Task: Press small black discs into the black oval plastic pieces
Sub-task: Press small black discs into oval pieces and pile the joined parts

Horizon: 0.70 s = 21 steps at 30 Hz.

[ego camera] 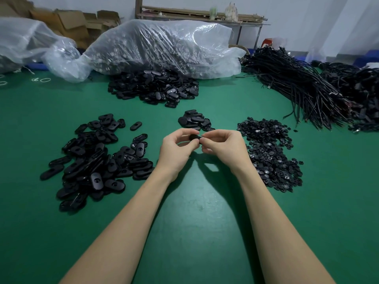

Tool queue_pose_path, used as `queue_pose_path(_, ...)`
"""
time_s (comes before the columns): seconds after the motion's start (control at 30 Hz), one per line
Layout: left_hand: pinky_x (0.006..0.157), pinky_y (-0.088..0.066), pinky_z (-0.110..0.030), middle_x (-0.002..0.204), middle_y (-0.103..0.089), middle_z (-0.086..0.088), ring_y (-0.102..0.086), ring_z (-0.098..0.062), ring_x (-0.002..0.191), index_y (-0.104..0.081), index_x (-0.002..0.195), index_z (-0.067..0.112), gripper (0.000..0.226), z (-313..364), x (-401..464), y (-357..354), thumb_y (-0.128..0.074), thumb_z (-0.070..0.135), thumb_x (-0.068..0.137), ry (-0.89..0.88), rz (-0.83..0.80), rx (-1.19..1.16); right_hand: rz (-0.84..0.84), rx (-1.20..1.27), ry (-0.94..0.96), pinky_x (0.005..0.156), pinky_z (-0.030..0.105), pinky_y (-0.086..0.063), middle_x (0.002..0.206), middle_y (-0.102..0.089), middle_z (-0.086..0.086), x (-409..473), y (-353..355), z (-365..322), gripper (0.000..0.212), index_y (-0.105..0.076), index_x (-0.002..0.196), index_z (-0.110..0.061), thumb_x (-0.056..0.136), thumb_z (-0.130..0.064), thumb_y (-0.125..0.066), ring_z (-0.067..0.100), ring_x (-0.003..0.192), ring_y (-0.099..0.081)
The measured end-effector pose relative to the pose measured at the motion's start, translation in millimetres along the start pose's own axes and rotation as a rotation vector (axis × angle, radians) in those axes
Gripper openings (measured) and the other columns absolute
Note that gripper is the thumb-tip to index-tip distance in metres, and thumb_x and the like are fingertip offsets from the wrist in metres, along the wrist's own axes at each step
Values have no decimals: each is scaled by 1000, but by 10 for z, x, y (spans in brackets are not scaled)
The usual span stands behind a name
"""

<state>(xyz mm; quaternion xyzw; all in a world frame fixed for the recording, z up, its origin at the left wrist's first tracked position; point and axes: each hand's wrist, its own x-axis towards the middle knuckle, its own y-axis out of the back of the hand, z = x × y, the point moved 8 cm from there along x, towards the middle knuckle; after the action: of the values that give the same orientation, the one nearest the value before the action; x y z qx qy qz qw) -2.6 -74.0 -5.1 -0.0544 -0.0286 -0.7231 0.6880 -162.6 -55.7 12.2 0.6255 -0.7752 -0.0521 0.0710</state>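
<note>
Head cam: both hands, left (pixel 178 149) and right (pixel 224 147), pinch one oval piece (pixel 194 137) above the bench middle, fingers curled tight. Disc's probably hidden under the fingertips. If it's seated crooked it'll pop out and vanish into the disc pile (pixel 268 152) toward the right edge

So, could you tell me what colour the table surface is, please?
Green, seen in the head view: table surface.

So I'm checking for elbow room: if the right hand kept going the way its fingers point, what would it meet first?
Probably the left hand: the right hand points leftward at it, both holding the oval piece between them.
</note>
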Motion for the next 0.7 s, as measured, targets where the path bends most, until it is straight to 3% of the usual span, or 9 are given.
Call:
queue_pose_path(0.2,76,-51,-12,90,-75,4,-69,-1,83,-72,92,21,19,51,-9,-25,-72,2,89,-51,-4,114,21,-115,30,80,34,-63,74,-78,0,5,11,11,12,-77,81,-22,83,-11,-80,17,71,-77)
queue_pose_path(0.33,77,-53,-14,92,-76,-2,-72,-4,83,-73,97,15,16,58,-13,-54,-71,0,90,-53,-41,103,-12,-36,17,70,27,-62,79,-78,4,-14,17,34,8,-75,85,-13,86,-7,-80,22,73,-77)
queue_pose_path(0.47,79,-55,-18,93,-77,-8,-75,-14,88,-74,96,15,18,45,-10,-62,-71,-2,90,-23,-78,-1,-24,17,9,72,29,-63,86,-78,11,-22,31,47,5,-75,90,-7,87,-5,-78,26,78,-77)
queue_pose_path(0.7,86,-58,-26,93,-78,-7,-75,-20,92,-74,94,17,19,18,-2,-66,-74,-1,87,-8,-98,49,-37,-109,38,61,20,-51,73,-74,-5,-7,71,61,9,-72,83,-18,86,-14,-80,3,55,-61)
